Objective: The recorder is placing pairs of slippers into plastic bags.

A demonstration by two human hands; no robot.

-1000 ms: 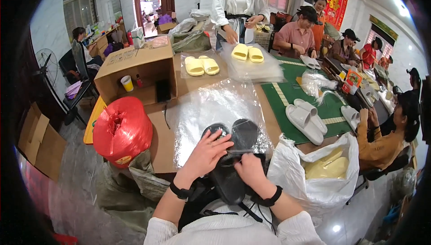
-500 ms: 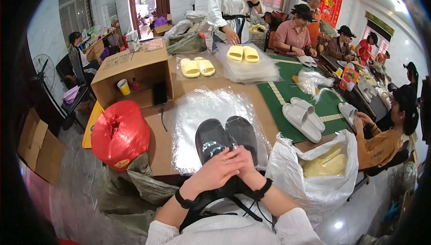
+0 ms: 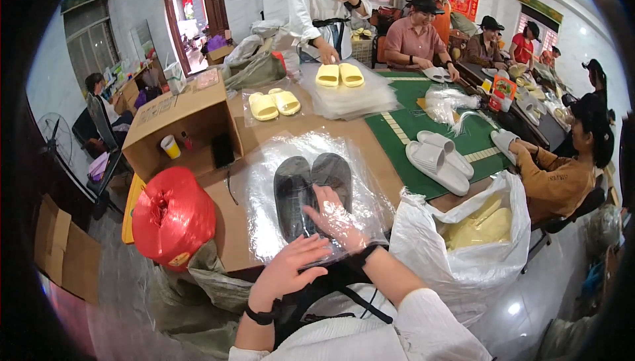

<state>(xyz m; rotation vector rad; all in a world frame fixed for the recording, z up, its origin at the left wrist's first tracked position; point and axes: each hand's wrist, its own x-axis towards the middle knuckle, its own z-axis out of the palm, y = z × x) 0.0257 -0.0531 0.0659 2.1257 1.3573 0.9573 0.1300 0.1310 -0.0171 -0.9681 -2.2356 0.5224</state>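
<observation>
A pair of dark grey slippers (image 3: 292,185) lies side by side on the table, with a clear plastic bag (image 3: 367,182) spread around them. My right hand (image 3: 337,221), fingers apart, reaches over the near part of the right slipper; clear film appears to cover it. My left hand (image 3: 290,271) is open at the bag's near edge, fingers stretched toward the heel of the left slipper. Neither hand grips anything.
A cardboard box (image 3: 149,137) and a red roll of plastic twine (image 3: 173,219) stand left. Yellow slippers (image 3: 274,104) and a stack of clear bags (image 3: 357,99) lie beyond. Grey slippers (image 3: 440,162) rest on a green mat. A white sack (image 3: 456,262) stands right. Co-workers surround the tables.
My hands were together over the slippers' near part. They have parted: the left moved down and left, the right spread its fingers under the film. The view has turned slightly.
</observation>
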